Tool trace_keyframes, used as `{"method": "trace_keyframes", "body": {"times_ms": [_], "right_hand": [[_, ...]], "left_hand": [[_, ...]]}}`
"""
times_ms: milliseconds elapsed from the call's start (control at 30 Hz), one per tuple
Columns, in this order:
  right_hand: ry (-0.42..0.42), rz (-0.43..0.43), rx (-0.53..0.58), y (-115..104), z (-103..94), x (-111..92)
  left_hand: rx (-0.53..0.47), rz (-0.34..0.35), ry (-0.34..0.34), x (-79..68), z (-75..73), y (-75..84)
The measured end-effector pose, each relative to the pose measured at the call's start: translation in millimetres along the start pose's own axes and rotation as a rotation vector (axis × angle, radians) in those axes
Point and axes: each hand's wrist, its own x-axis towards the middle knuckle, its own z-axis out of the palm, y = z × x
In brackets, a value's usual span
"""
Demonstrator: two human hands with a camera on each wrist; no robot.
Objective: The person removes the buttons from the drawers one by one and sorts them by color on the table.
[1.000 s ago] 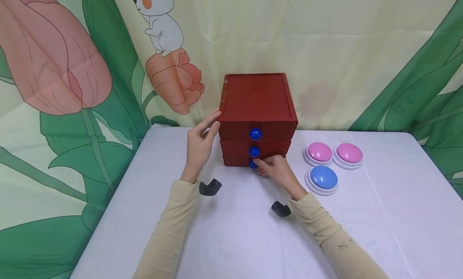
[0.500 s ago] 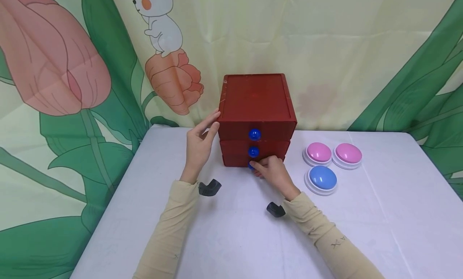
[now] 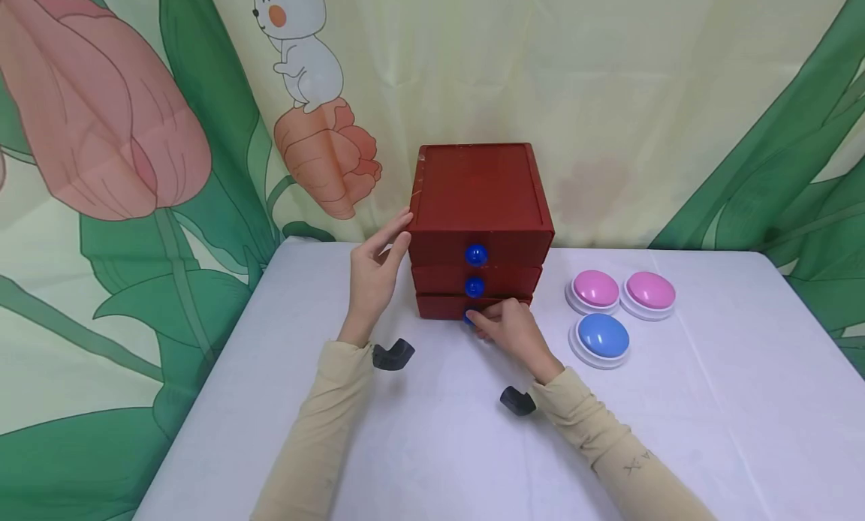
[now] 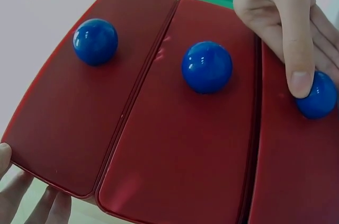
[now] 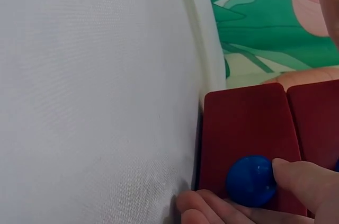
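Observation:
A dark red three-drawer box (image 3: 481, 191) stands at the back of the white table, with one round blue knob on each drawer. My left hand (image 3: 372, 281) rests against the box's left side, fingers fairly straight. With thumb and fingers, my right hand (image 3: 511, 332) pinches the bottom knob (image 5: 251, 180). The bottom drawer (image 3: 439, 306) seems to stand slightly forward of the one above; its upper edge shows as a lighter line. The top knob (image 4: 95, 42) and the middle knob (image 4: 207, 67) are untouched. Part of the bottom knob is hidden behind the right hand.
Right of the box sit two pink push lights or buttons (image 3: 596, 289) on white bases, with a blue one (image 3: 604, 335) in front of them. A printed curtain (image 3: 608, 115) hangs close behind the box. Black wrist-worn pieces (image 3: 393, 354) stick out by both wrists.
The right hand has shifted slightly left and settled its pinch on the bottom knob. The bottom drawer seems to have come out a little. My left hand stays put. The head view tilts slightly.

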Motion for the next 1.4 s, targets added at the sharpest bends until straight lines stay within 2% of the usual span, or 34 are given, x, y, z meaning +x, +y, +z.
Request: {"method": "trace_keyframes", "body": {"times_ms": [367,1400], "right_hand": [[-0.004,-0.014,-0.009,2,1.7,-12],[-0.024,-0.073,-0.043,3,7.5,-37]], "left_hand": [[0.031,0.0,0.0,-1.4,2.1,0.6],[0.011,-0.006,-0.002,-1.0,0.8,-1.4]]}}
